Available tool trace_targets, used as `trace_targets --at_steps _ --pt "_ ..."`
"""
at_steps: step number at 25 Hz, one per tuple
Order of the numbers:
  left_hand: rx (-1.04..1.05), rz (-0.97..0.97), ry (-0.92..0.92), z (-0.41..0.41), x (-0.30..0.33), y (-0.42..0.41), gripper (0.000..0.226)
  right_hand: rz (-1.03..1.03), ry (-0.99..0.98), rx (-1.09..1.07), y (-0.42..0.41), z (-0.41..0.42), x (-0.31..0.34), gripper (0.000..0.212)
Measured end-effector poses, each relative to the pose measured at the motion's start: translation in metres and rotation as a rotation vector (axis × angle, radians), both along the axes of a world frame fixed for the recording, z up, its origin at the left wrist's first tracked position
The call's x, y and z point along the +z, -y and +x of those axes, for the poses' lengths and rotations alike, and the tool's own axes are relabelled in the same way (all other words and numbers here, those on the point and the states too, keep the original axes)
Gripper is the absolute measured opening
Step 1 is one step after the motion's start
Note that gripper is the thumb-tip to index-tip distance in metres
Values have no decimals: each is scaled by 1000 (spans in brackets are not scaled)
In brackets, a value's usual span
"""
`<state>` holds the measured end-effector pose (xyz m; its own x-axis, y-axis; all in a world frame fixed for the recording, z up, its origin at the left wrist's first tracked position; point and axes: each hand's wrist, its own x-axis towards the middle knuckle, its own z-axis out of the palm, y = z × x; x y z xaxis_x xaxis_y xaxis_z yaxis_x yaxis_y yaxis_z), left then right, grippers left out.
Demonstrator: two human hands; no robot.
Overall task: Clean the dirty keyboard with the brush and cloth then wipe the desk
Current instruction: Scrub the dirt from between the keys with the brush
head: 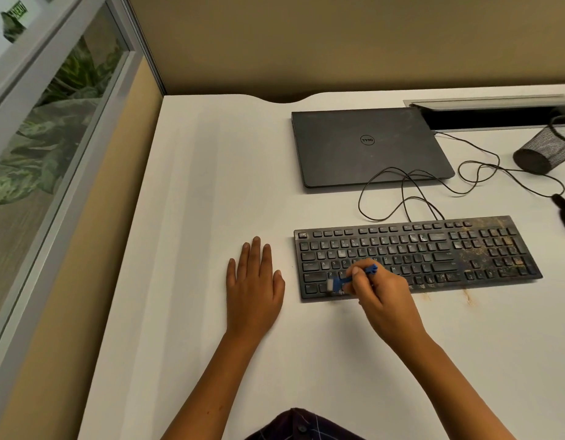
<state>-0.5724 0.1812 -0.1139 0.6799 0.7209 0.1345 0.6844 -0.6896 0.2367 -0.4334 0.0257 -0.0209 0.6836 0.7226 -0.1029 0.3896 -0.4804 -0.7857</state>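
A black keyboard (pixel 433 249) lies on the white desk (pixel 211 185), with brown dirt on its right part and numeric pad. My right hand (pixel 383 296) grips a small blue brush (pixel 341 282); its white bristles touch the keys at the keyboard's lower left corner. My left hand (pixel 254 284) rests flat on the desk, fingers straight, just left of the keyboard. Brown smudges (pixel 467 296) mark the desk below the keyboard's front edge. No cloth is in view.
A closed black laptop (pixel 370 147) lies behind the keyboard. The keyboard's thin cable (pixel 402 192) loops between them. A black mesh cup (pixel 545 147) lies tipped at the right, below a cable tray (pixel 497 112). A partition and window border the left.
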Motion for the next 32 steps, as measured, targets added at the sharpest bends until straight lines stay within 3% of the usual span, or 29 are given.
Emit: trace_targets --at_steps 4,8,13,16,22,25,28,32 --pt "2 -4 -1 0 0 0 58 -128 12 102 -2 -1 3 21" --pt "2 -2 -2 0 0 0 58 -44 44 45 1 1 5 19" --pt "0 -8 -4 0 -1 0 58 -134 202 131 8 -15 -8 15" --pt "8 1 -1 -4 1 0 57 -125 111 174 8 -25 -5 21" --pt "-6 -10 5 0 1 1 57 103 49 -30 6 -26 -6 15" --pt "-3 -10 6 -1 2 0 57 15 -72 38 1 -24 -10 15" --pt "-5 -10 3 -1 3 1 57 -33 -2 8 3 -15 -12 23" --pt "1 -10 7 -1 1 0 56 184 44 -176 10 -7 -3 16"
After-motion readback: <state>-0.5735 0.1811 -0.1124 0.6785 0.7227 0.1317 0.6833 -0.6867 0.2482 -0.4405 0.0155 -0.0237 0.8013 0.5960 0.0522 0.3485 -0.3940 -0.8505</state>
